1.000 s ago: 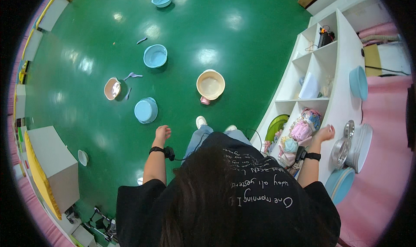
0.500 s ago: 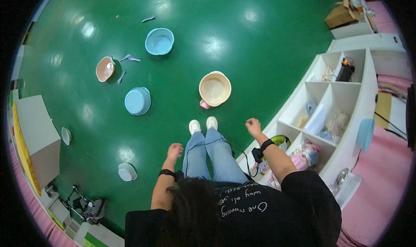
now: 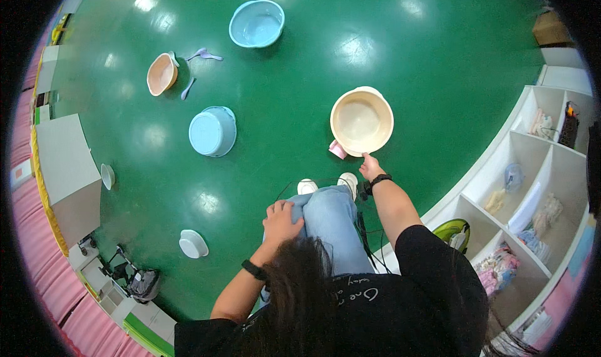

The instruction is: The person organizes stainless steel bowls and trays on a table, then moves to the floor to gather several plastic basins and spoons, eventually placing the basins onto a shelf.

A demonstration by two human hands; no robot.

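Touching the lower rim of the cream basin (image 3: 362,118) with the right hand (image 3: 370,168), a little right of the centre of the frame. Cannot tell, from so far above, whether gripping this rim firmly or only touching it. Resting the left hand (image 3: 280,219) well apart from the right, spread over the blue jeans (image 3: 332,214) at the knee, below the centre, and holding nothing.

Could slip or tip the basin, as a judgement, if raising it by one edge only, because of weight hanging to one side. Could also knock the pink cup (image 3: 337,149), just beside the basin at its lower left. May snag the black cable (image 3: 361,232) near the right forearm, if reaching further.

Working above a green floor (image 3: 288,132), smooth and shiny with lamp reflections, so probably easy for sliding. Seeing, in the upper left, a peach bowl (image 3: 163,75) and purple spoons (image 3: 205,55); at the upper middle, an upright blue basin (image 3: 256,24); left of centre, an overturned blue basin (image 3: 213,132). Seeing also, at the right edge, a white shelf (image 3: 526,152) with compartments, and, at the lower left, a pink curtain (image 3: 81,326).
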